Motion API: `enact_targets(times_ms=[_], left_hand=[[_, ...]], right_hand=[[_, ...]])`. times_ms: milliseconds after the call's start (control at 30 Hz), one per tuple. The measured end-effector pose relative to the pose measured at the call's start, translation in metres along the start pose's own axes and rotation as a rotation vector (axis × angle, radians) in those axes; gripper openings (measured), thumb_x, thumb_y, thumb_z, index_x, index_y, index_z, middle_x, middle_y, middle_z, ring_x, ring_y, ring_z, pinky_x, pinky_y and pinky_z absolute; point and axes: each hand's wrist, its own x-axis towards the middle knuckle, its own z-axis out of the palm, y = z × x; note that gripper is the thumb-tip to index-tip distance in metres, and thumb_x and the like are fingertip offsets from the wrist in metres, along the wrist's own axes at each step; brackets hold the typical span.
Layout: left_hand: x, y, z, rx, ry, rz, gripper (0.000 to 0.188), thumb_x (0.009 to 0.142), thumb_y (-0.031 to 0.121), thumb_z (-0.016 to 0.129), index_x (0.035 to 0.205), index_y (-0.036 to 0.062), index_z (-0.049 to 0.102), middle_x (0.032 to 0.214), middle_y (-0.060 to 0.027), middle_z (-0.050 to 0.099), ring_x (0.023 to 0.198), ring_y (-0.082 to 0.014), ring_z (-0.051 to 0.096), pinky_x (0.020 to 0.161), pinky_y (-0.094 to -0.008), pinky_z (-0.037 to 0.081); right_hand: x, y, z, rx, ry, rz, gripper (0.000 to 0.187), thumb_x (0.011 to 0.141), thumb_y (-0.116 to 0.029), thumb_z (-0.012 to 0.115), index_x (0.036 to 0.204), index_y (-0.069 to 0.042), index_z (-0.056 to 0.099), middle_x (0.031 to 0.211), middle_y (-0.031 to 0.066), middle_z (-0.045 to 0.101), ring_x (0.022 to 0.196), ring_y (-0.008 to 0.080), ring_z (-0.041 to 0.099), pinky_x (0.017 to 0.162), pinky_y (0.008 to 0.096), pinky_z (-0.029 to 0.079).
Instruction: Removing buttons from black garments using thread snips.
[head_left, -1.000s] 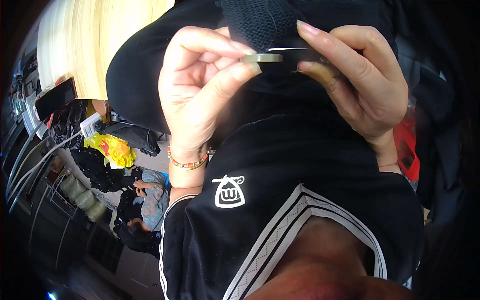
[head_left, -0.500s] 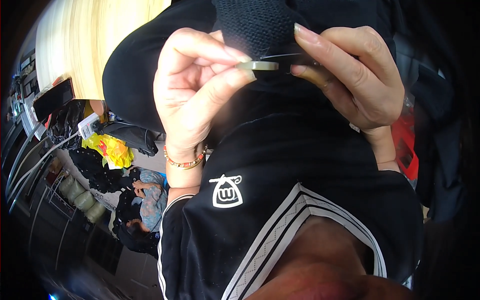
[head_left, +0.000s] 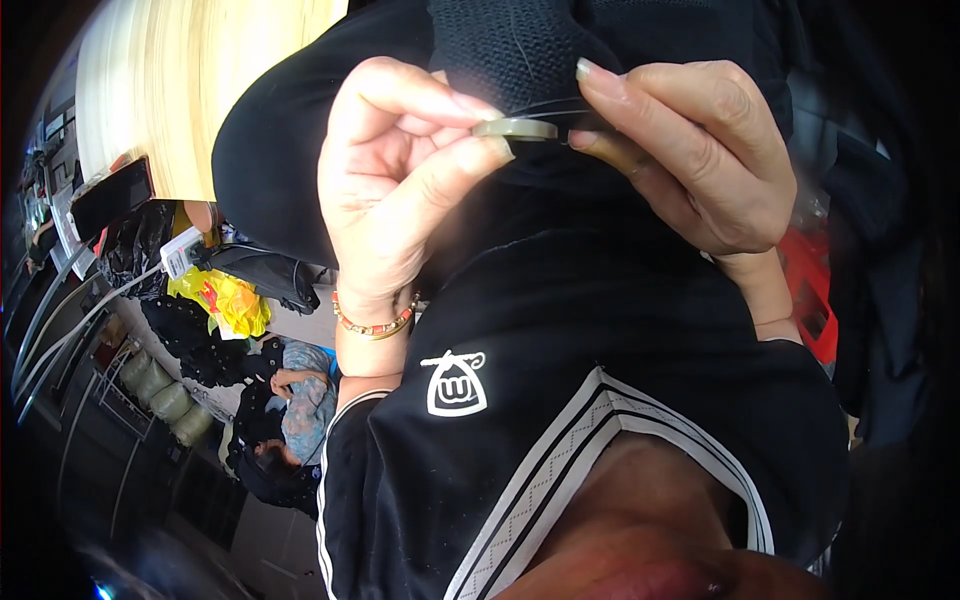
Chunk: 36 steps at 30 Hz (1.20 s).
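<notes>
Between the thumb and fingertips of my left hand [head_left: 385,165] is a pale grey-green button [head_left: 516,129], seen nearly edge-on. A fine, pale thread [head_left: 550,108] runs from beside the button to my right hand [head_left: 705,140]. The right fingers are curled around the thread's end; their index tip and thumb tip stand a little apart, and whether a needle is among them is hard to see. Black knitted fabric [head_left: 505,50] lies just behind the button, over dark cloth on my lap.
To the left is a pale wooden tabletop [head_left: 190,80], with a dark phone [head_left: 110,195] near its corner. Below it are a white power strip [head_left: 182,252] with cables and a yellow plastic bag [head_left: 235,300]. Another person [head_left: 305,400] sits farther off. Something red [head_left: 808,285] is at the right.
The right fingertips have come slightly left, nearer the button. The button has tilted a little, showing more of its face. The left hand keeps its pinch.
</notes>
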Motion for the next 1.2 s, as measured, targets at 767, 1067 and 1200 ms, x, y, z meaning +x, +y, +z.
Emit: enact_targets(times_ms=[767,1067,1200], left_hand=[[0.02,-0.002,0.011,0.351,0.163,-0.054,0.045,0.104,0.013,0.059,0.144,-0.0047,0.048,0.114,-0.006,0.065,0.101,-0.0112,0.059,0.095,-0.0239,0.045],[0.029,0.017,0.022,0.907,-0.151,-0.02,0.031,0.089,0.003,0.077,0.118,-0.0009,0.065,0.093,-0.0018,0.066,0.089,-0.0089,0.061,0.083,-0.0215,0.048],[0.02,0.031,0.03,0.244,0.034,-0.267,0.017,0.096,0.004,0.07,0.111,-0.0017,0.065,0.092,-0.0037,0.069,0.085,-0.0082,0.063,0.078,-0.0233,0.049]], right_hand=[[0.008,0.034,0.02,0.654,0.054,0.682,0.02,0.088,-0.007,0.081,0.102,0.0,0.07,0.083,-0.0016,0.061,0.073,0.0056,0.053,0.065,0.0216,0.041],[0.043,0.041,0.006,1.064,0.442,0.778,0.023,0.101,-0.014,0.066,0.116,0.003,0.069,0.104,0.0038,0.072,0.091,0.0116,0.066,0.086,0.0268,0.051],[0.053,0.046,0.003,0.934,0.376,0.589,0.026,0.101,-0.013,0.066,0.118,0.006,0.07,0.105,0.0055,0.073,0.093,0.012,0.067,0.087,0.0266,0.051]])
